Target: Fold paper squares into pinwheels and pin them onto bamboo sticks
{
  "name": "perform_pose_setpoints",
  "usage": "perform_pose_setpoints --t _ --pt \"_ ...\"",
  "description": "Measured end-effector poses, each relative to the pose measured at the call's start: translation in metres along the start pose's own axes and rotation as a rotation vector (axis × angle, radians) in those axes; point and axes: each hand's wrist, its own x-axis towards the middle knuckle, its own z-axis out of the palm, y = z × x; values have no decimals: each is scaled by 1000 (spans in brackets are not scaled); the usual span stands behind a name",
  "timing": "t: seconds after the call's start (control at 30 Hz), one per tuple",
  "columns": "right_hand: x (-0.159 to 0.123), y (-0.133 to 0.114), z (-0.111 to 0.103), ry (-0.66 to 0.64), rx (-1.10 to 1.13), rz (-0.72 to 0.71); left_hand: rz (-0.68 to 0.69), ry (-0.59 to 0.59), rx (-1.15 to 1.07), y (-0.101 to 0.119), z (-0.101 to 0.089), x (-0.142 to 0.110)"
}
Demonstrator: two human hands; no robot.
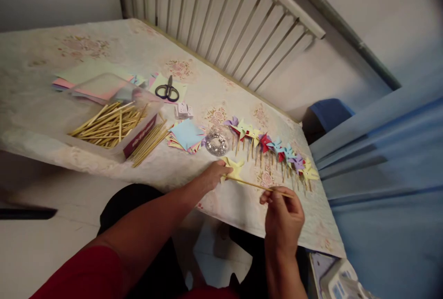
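Note:
Pinched in my left hand (pixel 215 174) is a yellow paper pinwheel (pixel 236 167), near the table's front edge. A thin wooden stick (pixel 251 183) runs from the pinwheel to the right, and the fingers of my right hand (pixel 284 209) close around its other end. Just beyond my left hand sits a round clear dish (pixel 217 142) of small shiny metal pieces. Left of it lies a stack of cut paper squares (pixel 188 134), light blue on top. Finished-looking pinwheels (pixel 265 143) in several colours lie in a row behind my right hand.
A clear plastic box (pixel 145 128) holds many wooden sticks (pixel 110 126), with more loose sticks (pixel 150 144) beside it. Scissors (pixel 168 91), small white boxes (pixel 183 110) and coloured paper sheets (pixel 93 75) lie farther back. A radiator (pixel 221 17) stands behind the table; a blue curtain (pixel 387 174) hangs right.

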Motion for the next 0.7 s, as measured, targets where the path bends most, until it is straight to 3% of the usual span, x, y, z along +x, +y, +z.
perform_pose_setpoints --t 0.17,0.33,0.4,0.5,0.57,0.63,0.7 --pt "27 40 -55 144 177 295 -45 75 -39 3 1 5" --pt "33 93 -68 240 192 713 -27 87 -75 7 -1 7" --pt "30 109 -69 307 186 771 -10 73 -82 7 -3 8" --pt "23 124 -73 408 84 759 1 55 -75 6 -5 10" --pt "21 128 -77 409 -83 672 0 54 -72 5 -6 10" --pt "20 128 -78 321 -352 478 1 55 -80 6 -6 10" --pt "19 125 -74 145 -642 193 0 54 -92 6 -5 10"
